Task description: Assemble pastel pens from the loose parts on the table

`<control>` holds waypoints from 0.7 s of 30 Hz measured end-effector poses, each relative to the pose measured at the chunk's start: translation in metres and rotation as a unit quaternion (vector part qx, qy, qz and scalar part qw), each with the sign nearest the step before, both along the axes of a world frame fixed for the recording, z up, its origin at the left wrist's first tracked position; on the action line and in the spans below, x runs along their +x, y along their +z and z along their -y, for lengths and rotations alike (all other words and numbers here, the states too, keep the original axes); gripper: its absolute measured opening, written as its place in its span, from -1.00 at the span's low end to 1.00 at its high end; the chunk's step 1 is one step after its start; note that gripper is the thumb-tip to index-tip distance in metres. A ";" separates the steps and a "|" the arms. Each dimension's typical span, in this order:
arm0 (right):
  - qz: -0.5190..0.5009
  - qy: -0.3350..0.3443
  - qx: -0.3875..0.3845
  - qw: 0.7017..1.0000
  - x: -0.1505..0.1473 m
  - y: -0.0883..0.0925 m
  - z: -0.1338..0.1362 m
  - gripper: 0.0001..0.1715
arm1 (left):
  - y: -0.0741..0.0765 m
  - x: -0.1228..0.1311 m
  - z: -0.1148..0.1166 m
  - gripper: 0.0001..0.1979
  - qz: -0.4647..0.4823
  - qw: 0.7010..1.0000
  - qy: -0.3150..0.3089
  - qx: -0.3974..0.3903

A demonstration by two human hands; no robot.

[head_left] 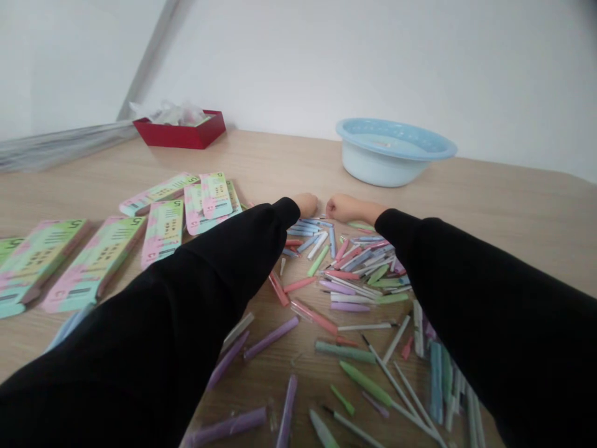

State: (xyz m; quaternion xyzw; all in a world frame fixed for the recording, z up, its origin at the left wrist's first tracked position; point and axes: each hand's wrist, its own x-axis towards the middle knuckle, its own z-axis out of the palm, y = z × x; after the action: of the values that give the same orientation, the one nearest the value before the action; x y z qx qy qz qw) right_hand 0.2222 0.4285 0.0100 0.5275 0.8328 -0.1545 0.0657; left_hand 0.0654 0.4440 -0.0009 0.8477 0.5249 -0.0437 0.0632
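Both of my arms, in black sleeves, reach forward over the table. My left hand [306, 204] is closed, its fingers mostly hidden behind the hand. Close beside it, with a small gap, my right hand [347, 208] is curled into a fist. Whatever either hand may hold does not show. Just below them lie light blue pen-like tubes [303, 229]. Nearer to me spreads a loose pile of pastel pen-like pieces [359, 267] in pink, purple, green and white. Thin pale sticks with dark tips [392, 379] are among them.
Several pastel printed packs [162, 229] lie at the left. A red box [180, 134] holding clear plastic stands at the back left. At the back right is a light blue basin [389, 165]. Purple tubes [271, 338] lie scattered at the front of the wooden table [275, 155].
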 end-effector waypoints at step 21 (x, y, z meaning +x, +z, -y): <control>-0.032 0.061 0.020 0.997 0.014 0.015 0.033 -0.77 | 0.049 -0.062 0.058 -0.68 0.159 0.986 -0.026 -0.045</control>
State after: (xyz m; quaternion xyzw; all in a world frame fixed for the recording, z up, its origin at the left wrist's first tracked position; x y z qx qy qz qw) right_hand 0.2365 0.3959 0.0245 0.4722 0.8678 -0.1498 0.0378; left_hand 0.0037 0.3864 0.0482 0.8537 0.4829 0.0665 0.1832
